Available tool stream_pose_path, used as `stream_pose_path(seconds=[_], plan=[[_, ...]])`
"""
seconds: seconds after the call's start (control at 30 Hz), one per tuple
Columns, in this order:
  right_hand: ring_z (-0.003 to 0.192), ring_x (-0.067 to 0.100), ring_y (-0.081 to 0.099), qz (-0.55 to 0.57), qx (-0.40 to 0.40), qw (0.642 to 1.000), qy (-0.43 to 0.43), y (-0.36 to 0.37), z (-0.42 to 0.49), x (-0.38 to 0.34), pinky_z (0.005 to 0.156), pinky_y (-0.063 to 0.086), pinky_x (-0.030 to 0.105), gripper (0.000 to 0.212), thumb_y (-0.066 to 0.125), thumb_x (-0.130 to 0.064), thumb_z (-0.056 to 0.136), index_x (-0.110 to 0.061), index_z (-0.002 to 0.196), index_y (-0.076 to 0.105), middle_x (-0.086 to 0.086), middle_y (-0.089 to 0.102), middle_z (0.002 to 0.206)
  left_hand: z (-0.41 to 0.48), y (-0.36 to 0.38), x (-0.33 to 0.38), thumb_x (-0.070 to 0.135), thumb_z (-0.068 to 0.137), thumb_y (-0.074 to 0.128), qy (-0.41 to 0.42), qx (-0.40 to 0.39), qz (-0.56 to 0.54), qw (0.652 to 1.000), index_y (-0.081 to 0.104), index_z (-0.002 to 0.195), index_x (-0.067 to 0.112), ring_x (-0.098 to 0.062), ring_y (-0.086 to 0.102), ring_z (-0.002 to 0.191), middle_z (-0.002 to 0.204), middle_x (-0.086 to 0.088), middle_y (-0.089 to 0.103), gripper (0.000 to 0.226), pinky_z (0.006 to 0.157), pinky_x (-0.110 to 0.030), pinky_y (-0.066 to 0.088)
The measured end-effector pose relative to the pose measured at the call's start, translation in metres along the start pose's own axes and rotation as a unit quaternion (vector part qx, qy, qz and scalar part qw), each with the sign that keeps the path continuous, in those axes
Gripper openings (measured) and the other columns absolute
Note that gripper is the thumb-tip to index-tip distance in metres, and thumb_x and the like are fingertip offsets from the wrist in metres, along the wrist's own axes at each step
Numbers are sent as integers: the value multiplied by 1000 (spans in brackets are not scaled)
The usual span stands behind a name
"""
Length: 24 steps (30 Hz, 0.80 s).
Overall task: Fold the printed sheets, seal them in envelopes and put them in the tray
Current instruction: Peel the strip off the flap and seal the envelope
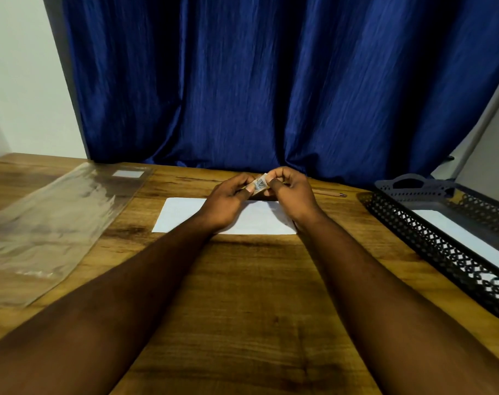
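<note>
A white envelope (182,215) lies flat on the wooden table (242,295), partly covered by my wrists. Just above its far edge, my left hand (228,199) and my right hand (292,192) pinch a small printed stamp-like piece of paper (260,183) between thumbs and fingertips. Both hands are closed on it. A black perforated tray (430,238) stands at the right, with a white envelope (467,238) lying inside it.
A clear plastic sleeve (51,223) lies on the left of the table. A pen (329,193) rests behind my right hand. A blue curtain (271,81) hangs right behind the table's far edge. A grey panel leans at the far right.
</note>
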State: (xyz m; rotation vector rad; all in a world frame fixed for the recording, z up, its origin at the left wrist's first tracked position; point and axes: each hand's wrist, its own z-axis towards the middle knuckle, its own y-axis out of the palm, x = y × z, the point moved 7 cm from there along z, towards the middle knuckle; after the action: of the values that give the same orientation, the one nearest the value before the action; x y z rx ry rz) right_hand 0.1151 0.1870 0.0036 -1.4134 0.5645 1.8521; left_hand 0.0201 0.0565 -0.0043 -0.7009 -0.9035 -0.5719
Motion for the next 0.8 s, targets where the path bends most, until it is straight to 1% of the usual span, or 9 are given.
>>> stream_pose_path(seconds=[0.07, 0.13, 0.2, 0.27, 0.37, 0.5, 0.6, 0.7, 0.8], plan=[[94, 30, 76, 2, 2, 1000, 9, -1, -2, -2, 88, 65, 45, 17, 62, -4, 103, -13, 95, 73, 14, 76, 98, -1, 0, 6, 29, 104, 56, 3, 6, -7, 1000, 73, 102, 37, -23, 68, 114, 110, 5, 75, 19, 106, -54, 51], [91, 27, 75, 4, 1, 1000, 6, -2, -5, -7, 80, 65, 34, 12, 60, -3, 104, -6, 102, 72, 14, 75, 98, -2, 1, 8, 24, 108, 54, 1, 7, 0, 1000, 71, 106, 34, -17, 69, 111, 110, 7, 75, 20, 105, -51, 52], [88, 21, 71, 21, -1, 1000, 13, -3, -8, -10, 70, 61, 22, 13, 58, 0, 104, 2, 110, 70, 15, 72, 99, -2, 1, 7, 32, 105, 54, 3, 8, 1, 1000, 72, 105, 40, -19, 68, 113, 112, 7, 75, 19, 106, -54, 51], [89, 20, 69, 34, 0, 999, 28, -4, -10, -11, 64, 59, 16, 16, 57, 1, 104, 6, 114, 68, 21, 71, 107, -1, 0, 4, 39, 101, 55, 4, 4, -4, 1000, 72, 104, 44, -22, 68, 116, 115, 6, 75, 19, 107, -58, 50], [89, 21, 69, 39, 2, 998, 40, -4, -9, -9, 63, 58, 15, 17, 57, 1, 105, 8, 116, 67, 26, 71, 113, -1, 0, 6, 34, 104, 53, 12, 4, 13, 1000, 71, 106, 46, -17, 68, 115, 115, 12, 74, 22, 107, -54, 51], [86, 19, 71, 49, 5, 997, 54, -5, -8, -8, 62, 58, 16, 16, 57, -1, 105, 6, 114, 69, 26, 72, 114, -1, 0, 7, 23, 110, 51, 15, 10, 33, 999, 68, 105, 42, -3, 66, 108, 108, 25, 73, 26, 100, -38, 52], [88, 21, 72, 68, 8, 995, 71, -5, -7, -5, 65, 60, 19, 16, 56, -1, 105, 6, 114, 69, 23, 72, 110, 0, 0, 6, 26, 110, 51, 24, 10, 45, 999, 67, 104, 46, -4, 66, 109, 110, 22, 72, 26, 98, -38, 52], [90, 23, 72, 75, 6, 994, 81, -5, -5, -2, 72, 62, 24, 16, 57, -1, 105, 5, 112, 69, 27, 72, 115, 0, 1, 8, 24, 110, 51, 30, 6, 43, 999, 67, 104, 44, -4, 66, 110, 114, 19, 72, 27, 98, -37, 52], [89, 23, 72, 76, 6, 993, 87, -6, -7, -3, 74, 62, 25, 17, 56, -2, 105, 6, 114, 69, 26, 73, 116, 0, 1, 8, 24, 110, 51, 30, 3, 51, 998, 67, 105, 43, -8, 65, 114, 119, 14, 72, 25, 104, -43, 52]])
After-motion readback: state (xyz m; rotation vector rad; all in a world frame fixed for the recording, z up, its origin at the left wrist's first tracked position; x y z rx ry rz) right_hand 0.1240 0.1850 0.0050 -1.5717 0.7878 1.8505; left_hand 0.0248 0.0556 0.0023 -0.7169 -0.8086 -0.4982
